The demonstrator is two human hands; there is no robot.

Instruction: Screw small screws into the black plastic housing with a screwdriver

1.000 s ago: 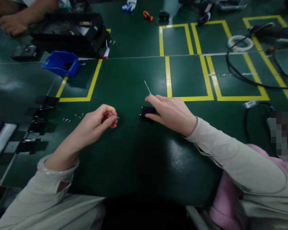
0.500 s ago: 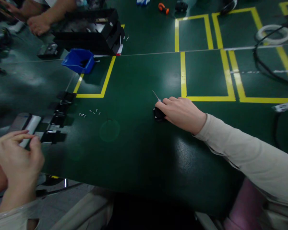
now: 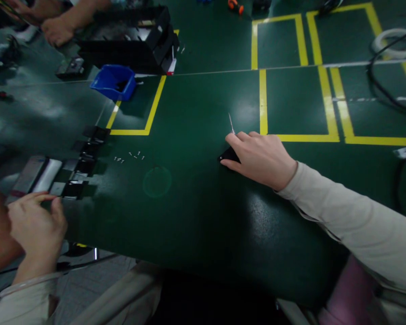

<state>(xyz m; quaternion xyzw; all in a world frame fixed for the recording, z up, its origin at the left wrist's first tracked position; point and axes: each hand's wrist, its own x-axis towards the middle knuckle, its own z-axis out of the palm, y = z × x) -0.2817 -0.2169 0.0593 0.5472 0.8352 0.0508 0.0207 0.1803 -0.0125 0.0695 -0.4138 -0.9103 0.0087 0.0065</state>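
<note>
My right hand [image 3: 260, 158] is closed over a small black object [image 3: 232, 155] at the middle of the green table. A thin metal rod [image 3: 230, 122] sticks out beyond its fingers; whether rod and black object are one piece is hidden. At the lower left, my left hand [image 3: 37, 221] has thumb and forefinger brought together at the tips. What they pinch, if anything, is too small to make out. Just beyond those fingertips lie several flat black pieces [image 3: 84, 167] in a slanting row. Several tiny screws [image 3: 119, 159] are scattered to the right of the row.
A blue bin [image 3: 114, 83] stands before a black box [image 3: 125, 49]. Another person's hand [image 3: 57, 31] rests behind it. Two phone-like slabs [image 3: 30, 176] lie at left. A white ring [image 3: 382, 45], a black cable [image 3: 379, 88] and an orange-handled tool [image 3: 236, 6] lie farther off.
My right hand has turned slightly, so the rod points more directly away and the thumb shows along the black object. My left hand has shifted a little right and down in view.
</note>
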